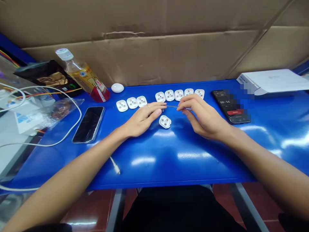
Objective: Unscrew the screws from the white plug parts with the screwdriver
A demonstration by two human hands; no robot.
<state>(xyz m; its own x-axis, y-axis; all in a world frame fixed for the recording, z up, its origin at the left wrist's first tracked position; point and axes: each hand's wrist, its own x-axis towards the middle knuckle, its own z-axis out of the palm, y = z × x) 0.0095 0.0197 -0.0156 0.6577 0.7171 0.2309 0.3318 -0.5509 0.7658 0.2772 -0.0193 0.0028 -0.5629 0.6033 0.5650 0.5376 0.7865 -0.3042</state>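
Observation:
My right hand (199, 112) is closed in a pinch around a thin screwdriver (172, 106), with its metal shaft pointing left and its handle mostly hidden by the fingers. The shaft's tip reaches the fingertips of my left hand (145, 117). That hand hovers low over the table, its fingers stretched out and the thumb apart below them. A tiny dark metal piece (163, 110) shows beside the thumb, too small to name. Just below lies a white plug body (165, 121) with metal terminals facing up, touched by neither hand.
More white plug bodies lie in a row behind my hands: three at left (132, 102), several at right (169, 95). A phone (88, 125), cable plug (117, 169), bottle (87, 79) and white rounded piece (117, 88) are left. A timer phone (229, 106) and white box (272, 80) are right.

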